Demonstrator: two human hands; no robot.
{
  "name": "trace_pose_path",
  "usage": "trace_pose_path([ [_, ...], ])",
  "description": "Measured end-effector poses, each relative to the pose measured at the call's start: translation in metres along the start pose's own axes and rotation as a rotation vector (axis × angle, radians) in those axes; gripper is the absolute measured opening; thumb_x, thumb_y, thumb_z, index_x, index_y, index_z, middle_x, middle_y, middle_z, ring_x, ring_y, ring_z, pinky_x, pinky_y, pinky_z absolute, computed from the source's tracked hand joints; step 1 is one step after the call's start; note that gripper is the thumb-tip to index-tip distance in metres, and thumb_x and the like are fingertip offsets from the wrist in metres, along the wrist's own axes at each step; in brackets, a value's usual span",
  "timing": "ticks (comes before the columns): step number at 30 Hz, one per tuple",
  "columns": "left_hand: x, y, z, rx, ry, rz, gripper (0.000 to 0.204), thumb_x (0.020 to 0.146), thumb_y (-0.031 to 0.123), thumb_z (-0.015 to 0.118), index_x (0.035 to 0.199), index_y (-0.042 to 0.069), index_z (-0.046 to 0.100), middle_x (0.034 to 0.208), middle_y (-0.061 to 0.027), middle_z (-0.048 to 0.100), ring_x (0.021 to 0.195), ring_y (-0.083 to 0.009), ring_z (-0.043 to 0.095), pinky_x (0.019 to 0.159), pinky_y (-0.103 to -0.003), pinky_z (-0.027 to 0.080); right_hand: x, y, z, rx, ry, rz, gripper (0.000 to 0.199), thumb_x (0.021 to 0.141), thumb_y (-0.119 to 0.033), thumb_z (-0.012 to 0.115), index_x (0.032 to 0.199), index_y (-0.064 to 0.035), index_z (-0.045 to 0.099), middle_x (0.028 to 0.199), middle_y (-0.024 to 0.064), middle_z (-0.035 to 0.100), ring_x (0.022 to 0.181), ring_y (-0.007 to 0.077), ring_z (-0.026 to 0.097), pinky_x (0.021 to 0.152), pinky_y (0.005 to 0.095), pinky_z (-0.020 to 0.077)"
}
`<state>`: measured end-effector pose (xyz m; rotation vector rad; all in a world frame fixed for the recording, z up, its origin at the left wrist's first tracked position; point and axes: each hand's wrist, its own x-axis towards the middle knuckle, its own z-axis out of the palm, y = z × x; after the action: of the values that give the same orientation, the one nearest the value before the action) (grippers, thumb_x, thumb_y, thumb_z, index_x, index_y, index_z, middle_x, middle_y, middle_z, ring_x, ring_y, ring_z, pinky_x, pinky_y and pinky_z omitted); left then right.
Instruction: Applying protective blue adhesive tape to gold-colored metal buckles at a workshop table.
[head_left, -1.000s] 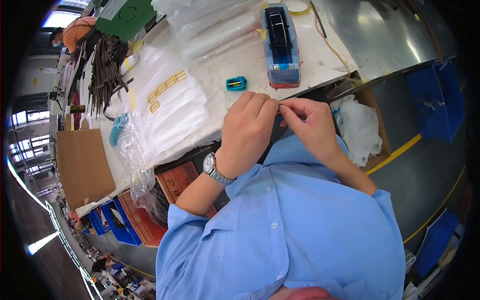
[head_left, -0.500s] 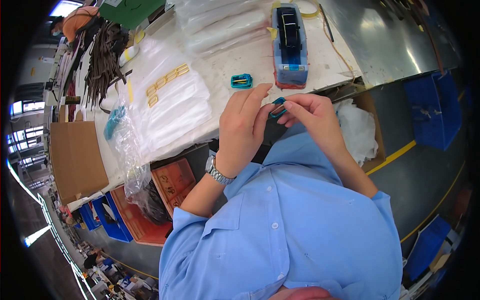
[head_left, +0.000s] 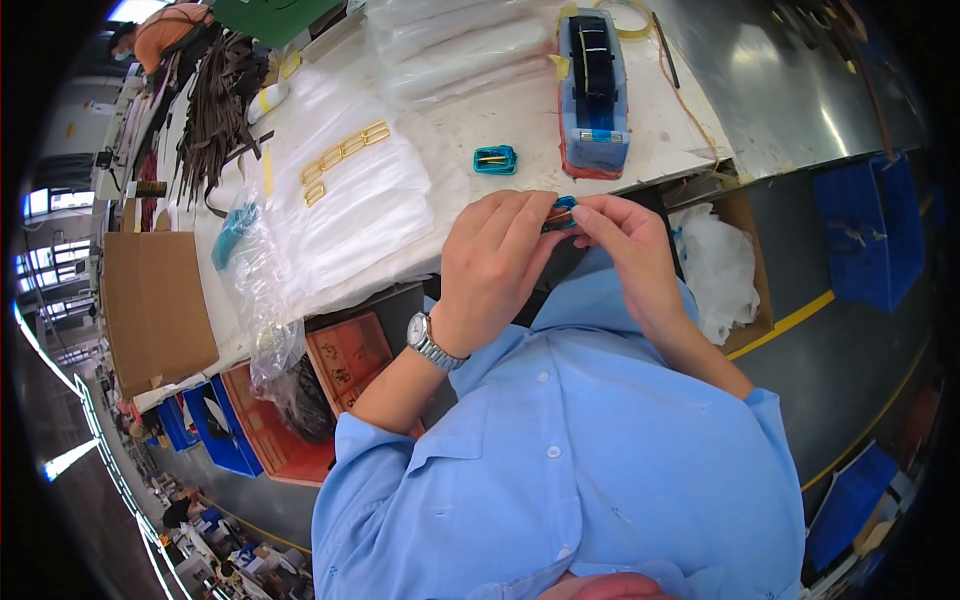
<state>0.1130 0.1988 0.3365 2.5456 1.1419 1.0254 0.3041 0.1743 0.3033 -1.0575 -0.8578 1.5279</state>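
Both hands meet just off the table's front edge around a small rectangular buckle (head_left: 563,212) with a teal outer layer. My left hand (head_left: 492,262), with a metal-banded watch at its wrist, has its fingers closed on the buckle's left side. My right hand (head_left: 637,258) pinches the other side between thumb and fingers. Parts of the buckle are hidden behind the fingertips. Another teal buckle (head_left: 495,160) with a gold middle bar lies on the table beyond the left hand. Several gold buckles (head_left: 342,150) are laid out on white plastic sheeting at the left.
A blue tape dispenser (head_left: 594,100) stands on the white table (head_left: 460,125), past my hands. Clear plastic packs (head_left: 460,55) lie at the back. Under the table edge are an orange crate (head_left: 345,355) and a box holding white plastic (head_left: 715,265). Another person (head_left: 175,35) works at far left.
My left fingers have folded in over the held buckle, where the index finger was stretched forward before. The whole scene has shifted slightly in view.
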Motion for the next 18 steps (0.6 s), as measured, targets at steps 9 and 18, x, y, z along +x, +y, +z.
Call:
trace_pose_path([
  [9, 0.025, -0.035, -0.026, 0.164, -0.065, 0.056, 0.038, 0.080, 0.006, 0.080, 0.117, 0.005, 0.069, 0.104, -0.0122, 0.075, 0.096, -0.0324, 0.071, 0.085, -0.041, 0.055, -0.001, -0.028, 0.006, 0.058, -0.194, 0.195, 0.039, 0.104, -0.015, 0.066, 0.138, 0.0039, 0.063, 0.134, 0.0145, 0.070, 0.113, 0.0186, 0.071, 0.095, 0.0319, 0.0578],
  [18, 0.040, -0.089, -0.032, 0.210, -0.276, 0.119, 0.032, 0.084, 0.010, 0.075, 0.113, 0.004, 0.067, 0.109, -0.0127, 0.072, 0.106, -0.0331, 0.066, 0.092, -0.045, 0.052, -0.068, -0.148, 0.035, -0.193, -0.945, -0.518, 0.052, 0.095, 0.001, 0.057, 0.147, 0.0049, 0.056, 0.152, 0.0257, 0.056, 0.132, 0.0369, 0.063, 0.113, 0.0415, 0.0483],
])
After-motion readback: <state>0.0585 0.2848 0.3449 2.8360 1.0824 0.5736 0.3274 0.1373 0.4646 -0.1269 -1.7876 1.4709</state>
